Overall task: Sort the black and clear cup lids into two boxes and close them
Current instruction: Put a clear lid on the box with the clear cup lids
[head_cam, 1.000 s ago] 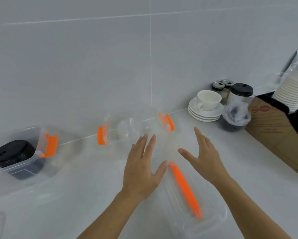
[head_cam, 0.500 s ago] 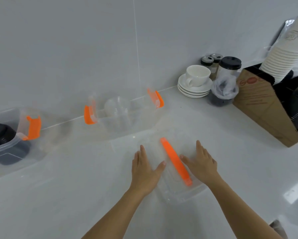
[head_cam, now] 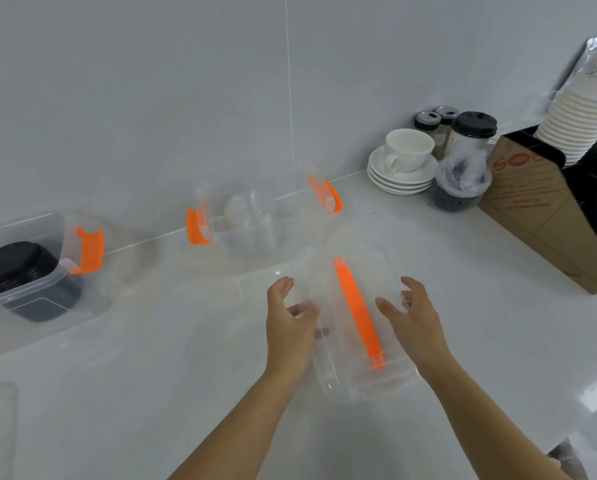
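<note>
A clear box cover with an orange handle [head_cam: 356,311] lies on the white counter in front of me. My left hand [head_cam: 288,323] grips its left edge and my right hand [head_cam: 411,317] grips its right edge. Behind it stands an uncovered clear box [head_cam: 266,226] with orange latches, holding a stack of clear cup lids [head_cam: 247,211]. At far left another uncovered box [head_cam: 37,268] with an orange latch holds a stack of black cup lids [head_cam: 11,263].
At back right stand a white cup on stacked saucers [head_cam: 402,164], a black-lidded cup [head_cam: 472,133], a bagged stack of dark lids [head_cam: 458,188], a cardboard holder [head_cam: 546,216] and stacked paper cups [head_cam: 581,109]. The counter's edge runs at lower right.
Both hands came down from above the counter onto the clear cover and closed on its two long edges. My view has tilted downward.
</note>
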The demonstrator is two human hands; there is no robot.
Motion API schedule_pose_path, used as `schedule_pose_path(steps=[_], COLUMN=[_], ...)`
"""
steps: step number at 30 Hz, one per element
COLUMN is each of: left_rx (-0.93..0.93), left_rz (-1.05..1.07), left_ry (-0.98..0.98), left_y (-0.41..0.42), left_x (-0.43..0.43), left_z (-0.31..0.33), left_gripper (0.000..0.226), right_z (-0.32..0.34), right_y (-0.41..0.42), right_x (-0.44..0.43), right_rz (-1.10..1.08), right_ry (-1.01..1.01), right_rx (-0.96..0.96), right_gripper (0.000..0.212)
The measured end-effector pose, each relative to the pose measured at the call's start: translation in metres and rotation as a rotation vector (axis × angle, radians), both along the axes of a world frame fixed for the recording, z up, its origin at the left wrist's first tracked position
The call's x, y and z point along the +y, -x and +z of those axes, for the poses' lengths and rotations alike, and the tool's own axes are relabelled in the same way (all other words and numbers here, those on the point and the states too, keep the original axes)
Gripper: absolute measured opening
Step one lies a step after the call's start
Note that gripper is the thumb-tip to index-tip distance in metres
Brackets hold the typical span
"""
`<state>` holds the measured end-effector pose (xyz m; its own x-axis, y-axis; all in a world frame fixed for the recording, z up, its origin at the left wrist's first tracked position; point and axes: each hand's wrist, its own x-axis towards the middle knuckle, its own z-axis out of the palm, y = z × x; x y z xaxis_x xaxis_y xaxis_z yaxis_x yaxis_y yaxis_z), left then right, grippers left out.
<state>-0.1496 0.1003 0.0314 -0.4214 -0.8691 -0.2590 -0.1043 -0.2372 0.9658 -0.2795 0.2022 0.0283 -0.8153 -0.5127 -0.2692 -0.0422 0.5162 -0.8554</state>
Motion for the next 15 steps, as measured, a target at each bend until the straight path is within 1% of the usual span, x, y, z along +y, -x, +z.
schedule_pose_path(steps=[3,6,8,10,12,15], left_rx=[0.075,0.157,0.197,0.251,0.308,0.352], left_rz=[0.020,-0.002,-0.024,-0.051,-0.078,-0.057], left_ry=[0.028,0.040,-0.016,-0.112,-0.164,-0.130], left_y=[-0.002,-0.004,-0.007,-0.009,-0.013,-0.021], left_x=[0.000,0.000,-0.005,-0.012,-0.021,-0.033], left_z=[0.011,0.025,0.039,0.054,0.068,0.082], left_gripper=[0.053,0.058,0.064,0.067,0.059,0.047], right_z=[0.004,0.014,0.026,0.041,0.056,0.075], right_y=[-0.005,-0.005,-0.004,-0.003,-0.001,0.001], right_x=[0.002,0.001,-0.001,-0.007,-0.014,-0.029], right_rz=[-0.076,-0.122,-0.135,-0.130,-0.108,-0.049], right_ry=[0.067,0.128,0.171,0.209,0.241,0.277], right_rx=[0.022,0.056,0.086,0.119,0.142,0.165], right_gripper=[0.054,0.047,0.044,0.041,0.039,0.038])
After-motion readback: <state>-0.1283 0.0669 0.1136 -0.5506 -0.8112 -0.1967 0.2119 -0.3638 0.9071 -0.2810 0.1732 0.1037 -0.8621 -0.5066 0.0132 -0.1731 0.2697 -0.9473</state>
